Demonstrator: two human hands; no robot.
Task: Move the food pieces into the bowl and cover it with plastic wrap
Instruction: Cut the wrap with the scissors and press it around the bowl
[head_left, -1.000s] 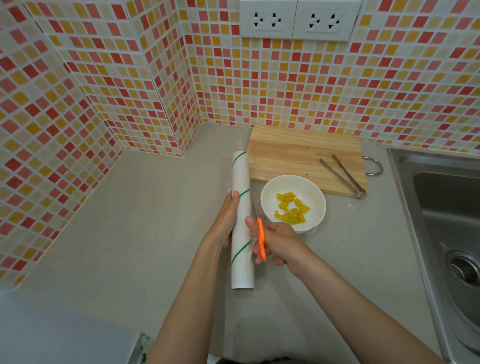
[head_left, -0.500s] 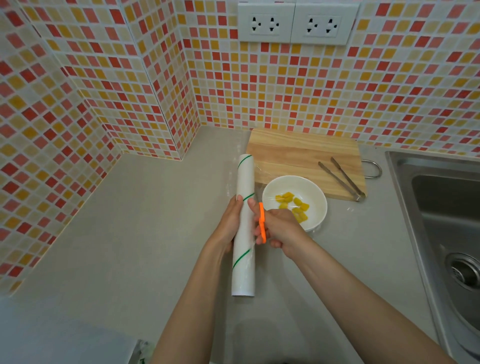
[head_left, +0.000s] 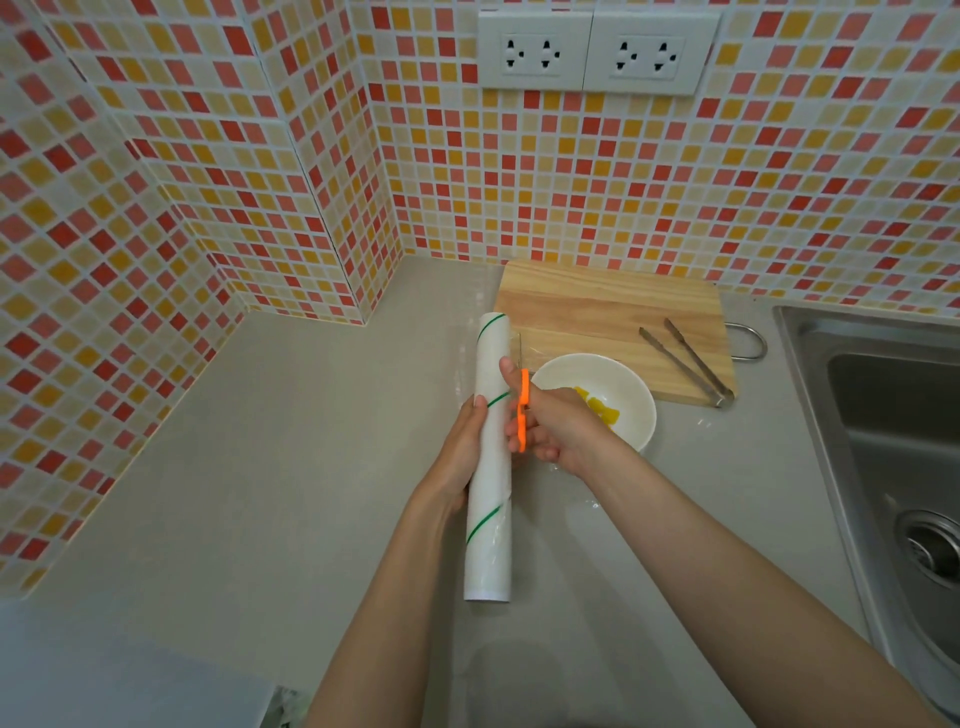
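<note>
Hands (head_left: 462, 447) grip roll (head_left: 488, 467), scissors (head_left: 523, 408).

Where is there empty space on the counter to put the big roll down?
Left of the roll, bare counter runs to the tiled walls. It is crowded to the right: the bowl, cutting board with tongs, then the sink.

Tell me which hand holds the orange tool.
The right hand grips the orange tool, beside the bowl. The left hand instead holds the white wrap roll.
</note>
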